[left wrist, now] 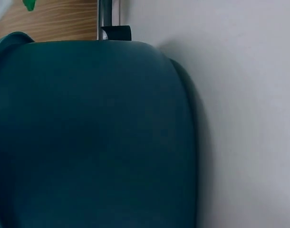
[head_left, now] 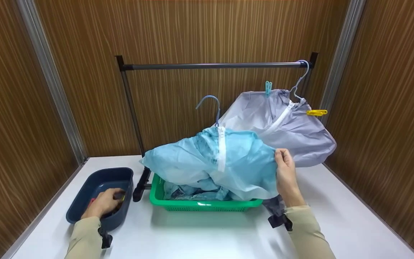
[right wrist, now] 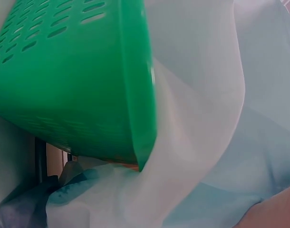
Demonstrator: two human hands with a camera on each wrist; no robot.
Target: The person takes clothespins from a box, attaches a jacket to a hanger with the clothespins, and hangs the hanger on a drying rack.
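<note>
My right hand (head_left: pixel 286 176) pinches the right shoulder edge of a thin light-blue jacket (head_left: pixel 185 158) with a white zipper (head_left: pixel 222 149). A blue hanger (head_left: pixel 217 108) is inside the jacket, its hook sticking up at the collar. In the right wrist view, the pale cloth (right wrist: pixel 202 104) drapes beside the green basket (right wrist: pixel 64 80). On the left, my left hand (head_left: pixel 104 202) reaches down into a dark blue basin (head_left: pixel 99 176), fingers bent near small red and yellow things; I cannot tell whether it grips one. The left wrist view shows mostly the basin's outer wall (left wrist: pixel 97 133).
A black rack (head_left: pixel 207 66) stands behind. From its right end hangs a grey-lilac jacket (head_left: pixel 253 111) on a hanger (head_left: pixel 303 77), with a blue clothespin (head_left: pixel 268 89) and a yellow clothespin (head_left: pixel 316 112). More bluish cloth (head_left: pixel 192 192) lies in the green basket, under the held jacket.
</note>
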